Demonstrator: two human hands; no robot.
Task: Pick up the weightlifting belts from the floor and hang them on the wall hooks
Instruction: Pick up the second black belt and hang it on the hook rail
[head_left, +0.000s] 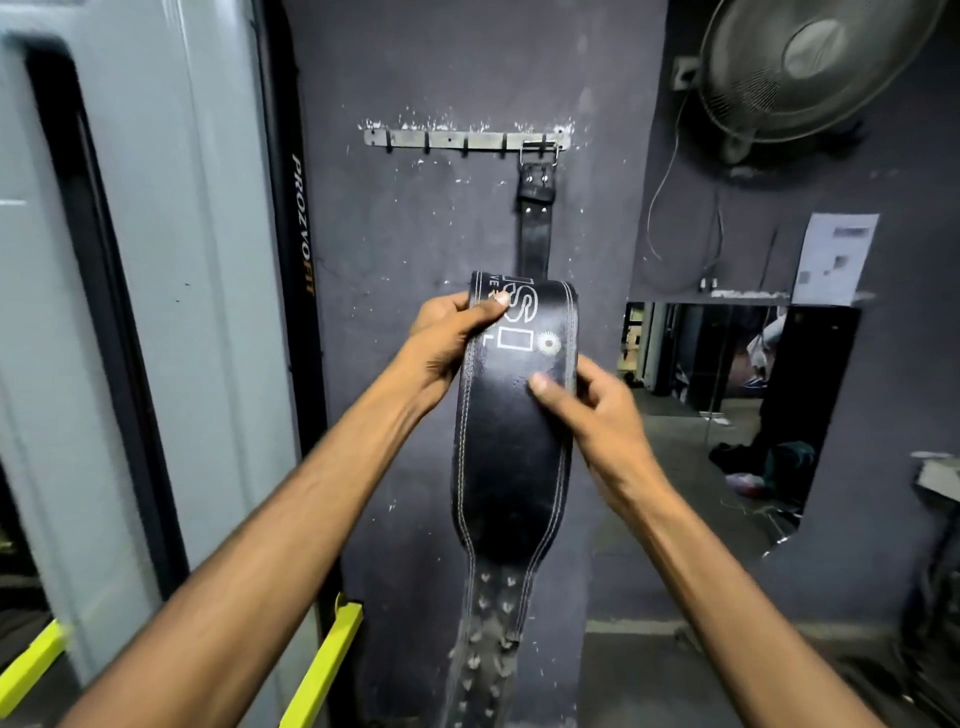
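Observation:
A black leather weightlifting belt (511, 457) hangs down the dark wall. Its metal buckle (539, 150) is caught on a hook at the right end of the metal hook rail (447, 139). The wide padded part has white stitching and white lettering, and it folds forward near the top. My left hand (457, 332) grips the belt's upper left edge, thumb on the lettering. My right hand (587, 405) pinches the right edge a little lower. The punched strap end (483, 670) dangles below, toward the floor.
The rail's other hooks, to the left, carry nothing. A grey gym machine frame (156, 312) with yellow bars (322, 670) stands close on the left. A wall fan (810, 67) hangs at upper right, above a mirror (727, 405) and a paper notice (836, 257).

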